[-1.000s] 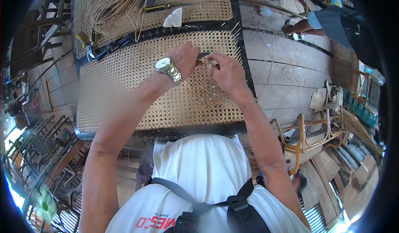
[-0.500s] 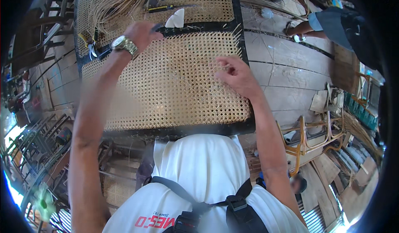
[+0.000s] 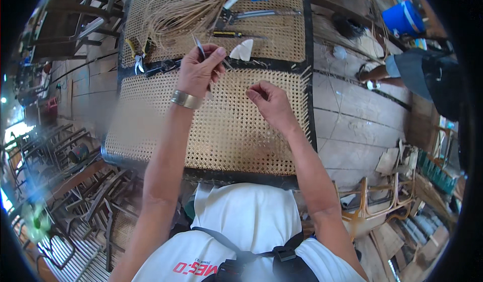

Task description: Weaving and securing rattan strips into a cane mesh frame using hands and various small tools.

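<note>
My left hand (image 3: 200,71), wearing a metal watch band, is closed round a thin pointed metal tool (image 3: 198,45). Its slim point sticks up past the fingers, and a pale end shows below the palm. To the right, my right hand (image 3: 271,104) has thumb and forefinger pinched together; whatever lies between them is too small to make out. Both hands are above the near woven cane panel (image 3: 236,148), which is set in a black frame (image 3: 241,177). Loose cane ends (image 3: 305,98) stick out along the panel's right edge.
On the far cane panel lie a bundle of cane strands (image 3: 183,12), a yellow-and-black screwdriver (image 3: 229,34), a hammer-like tool (image 3: 261,14) and a folded white piece (image 3: 242,50). Pliers (image 3: 138,63) rest at its left edge. A person's leg (image 3: 380,73) and a blue bucket (image 3: 403,19) are at right.
My left hand has come away from the frame bar and moved right, raising the pointed tool. My right hand has shifted left over the panel, its fingers now pinched. The whole view has shifted.
</note>
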Demonstrator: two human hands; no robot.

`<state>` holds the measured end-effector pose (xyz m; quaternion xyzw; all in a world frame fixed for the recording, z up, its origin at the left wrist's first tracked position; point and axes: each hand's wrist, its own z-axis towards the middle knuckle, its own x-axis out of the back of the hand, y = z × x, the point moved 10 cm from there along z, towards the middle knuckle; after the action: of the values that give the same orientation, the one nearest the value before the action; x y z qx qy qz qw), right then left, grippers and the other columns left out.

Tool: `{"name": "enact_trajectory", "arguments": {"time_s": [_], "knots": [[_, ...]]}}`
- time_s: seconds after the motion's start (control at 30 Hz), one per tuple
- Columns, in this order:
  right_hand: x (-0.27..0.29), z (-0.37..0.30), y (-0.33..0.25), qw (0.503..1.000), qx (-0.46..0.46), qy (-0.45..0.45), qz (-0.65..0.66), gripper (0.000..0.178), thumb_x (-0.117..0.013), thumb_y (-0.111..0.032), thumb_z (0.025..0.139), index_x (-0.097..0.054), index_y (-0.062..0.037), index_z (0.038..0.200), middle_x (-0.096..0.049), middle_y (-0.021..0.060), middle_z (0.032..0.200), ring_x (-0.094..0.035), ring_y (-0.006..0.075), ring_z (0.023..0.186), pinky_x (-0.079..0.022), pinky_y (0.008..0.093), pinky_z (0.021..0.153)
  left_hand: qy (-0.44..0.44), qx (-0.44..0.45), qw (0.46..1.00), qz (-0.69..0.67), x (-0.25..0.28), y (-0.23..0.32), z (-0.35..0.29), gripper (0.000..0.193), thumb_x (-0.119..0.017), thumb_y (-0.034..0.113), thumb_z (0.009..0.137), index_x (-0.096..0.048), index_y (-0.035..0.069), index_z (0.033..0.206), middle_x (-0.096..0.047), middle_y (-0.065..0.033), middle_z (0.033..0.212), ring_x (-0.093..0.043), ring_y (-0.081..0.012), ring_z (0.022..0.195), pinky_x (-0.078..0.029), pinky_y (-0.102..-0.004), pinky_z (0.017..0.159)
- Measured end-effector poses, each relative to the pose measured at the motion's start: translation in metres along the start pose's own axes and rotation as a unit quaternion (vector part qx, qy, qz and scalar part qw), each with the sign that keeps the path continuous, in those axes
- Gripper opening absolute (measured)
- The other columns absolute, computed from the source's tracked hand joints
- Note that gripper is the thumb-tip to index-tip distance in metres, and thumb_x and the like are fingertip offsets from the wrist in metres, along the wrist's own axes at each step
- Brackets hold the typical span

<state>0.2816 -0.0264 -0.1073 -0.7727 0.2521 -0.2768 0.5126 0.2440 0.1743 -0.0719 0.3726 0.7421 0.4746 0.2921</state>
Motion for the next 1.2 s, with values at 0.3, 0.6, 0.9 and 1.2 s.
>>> {"name": "enact_trajectory", "arguments": {"time_s": [0.3,0.6,0.9,1.2], "knots": [[-0.014,0.027,-0.012,0.994,0.031,0.029,-0.099,0.019,-0.066,-0.018,0.095,-0.07,0.0007,0.099,-0.07,0.0155,0.089,-0.067,0.0248,0.076,-0.053,0.0352,0.07,0.017,0.05,0.979,-0.195,0.006,-0.061,0.01,0.017,-0.069,0.016,0.097,-0.066,0.005,0.109,-0.073,-0.012,0.095,-0.069,-0.0138,0.071,-0.055,-0.0251,0.056],[0.008,0.076,-0.047,0.96,0.129,0.135,-0.208,0.017,-0.065,-0.017,0.096,-0.068,-0.0007,0.102,-0.069,0.0139,0.094,-0.067,0.0256,0.082,-0.053,0.0358,0.074,0.096,0.072,0.933,-0.34,0.023,-0.08,0.021,0.017,-0.058,0.007,0.101,-0.049,-0.004,0.111,-0.07,-0.0214,0.11,-0.073,-0.0256,0.087,-0.064,-0.0337,0.075],[-0.086,0.115,-0.153,0.917,0.267,0.009,-0.295,0.014,-0.067,-0.014,0.092,-0.068,-0.0011,0.097,-0.069,0.0145,0.09,-0.067,0.0318,0.08,-0.053,0.0402,0.073,0.147,0.073,0.909,-0.384,0.018,-0.11,0.027,0.012,-0.062,0.004,0.096,-0.055,0.002,0.106,-0.069,-0.0105,0.098,-0.071,-0.0182,0.086,-0.061,-0.0325,0.071],[-0.043,0.125,-0.124,0.933,0.241,0.104,-0.245,0.015,-0.067,-0.015,0.092,-0.068,-0.0023,0.099,-0.068,0.0143,0.089,-0.067,0.0304,0.08,-0.052,0.0389,0.074,0.046,0.047,0.926,-0.371,0.015,-0.088,0.03,0.021,-0.064,0.017,0.1,-0.059,-0.003,0.105,-0.069,-0.0118,0.093,-0.072,-0.0192,0.079,-0.063,-0.032,0.075]]}}
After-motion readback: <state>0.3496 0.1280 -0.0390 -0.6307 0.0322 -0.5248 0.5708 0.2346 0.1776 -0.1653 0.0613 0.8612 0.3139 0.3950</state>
